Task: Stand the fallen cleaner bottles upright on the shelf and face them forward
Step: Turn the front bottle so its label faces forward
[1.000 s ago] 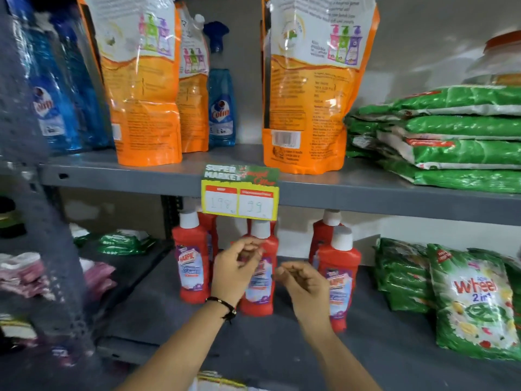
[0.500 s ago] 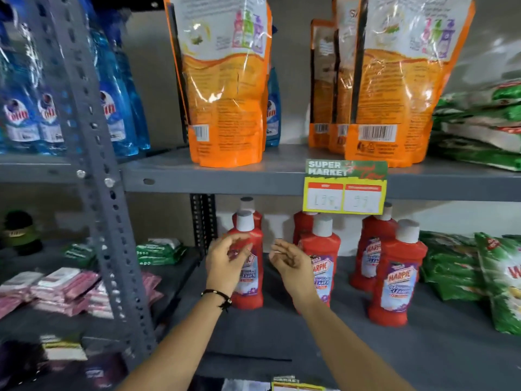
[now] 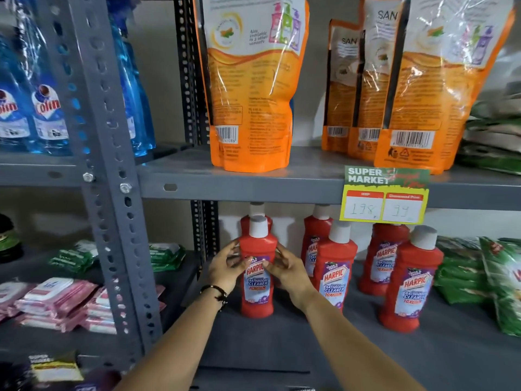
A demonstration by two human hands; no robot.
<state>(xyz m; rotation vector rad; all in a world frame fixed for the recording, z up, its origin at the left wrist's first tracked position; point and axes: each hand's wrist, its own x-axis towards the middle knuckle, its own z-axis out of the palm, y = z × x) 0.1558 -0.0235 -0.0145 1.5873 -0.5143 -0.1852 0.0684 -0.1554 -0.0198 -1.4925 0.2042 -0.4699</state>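
Note:
Several red Harpic cleaner bottles with white caps stand upright on the grey lower shelf (image 3: 282, 340). The front-left bottle (image 3: 257, 297) faces me with its label forward. My left hand (image 3: 225, 268) grips its left side and my right hand (image 3: 284, 270) grips its right side, thumbs on the label. Another bottle (image 3: 256, 211) stands right behind it, mostly hidden. To the right stand a middle pair, front bottle (image 3: 334, 273), and a right pair, front bottle (image 3: 410, 286), labels forward.
A yellow price tag (image 3: 384, 201) hangs from the upper shelf edge. Orange refill pouches (image 3: 251, 88) stand above. Green detergent bags (image 3: 501, 283) lie at the right. A perforated grey upright (image 3: 110, 193) stands at the left, with blue spray bottles (image 3: 48, 108) and pink packs (image 3: 56, 303) beyond it.
My view has swung right to left along the shelf. Both hands moved from the middle bottle to the front-left bottle and closed on its sides.

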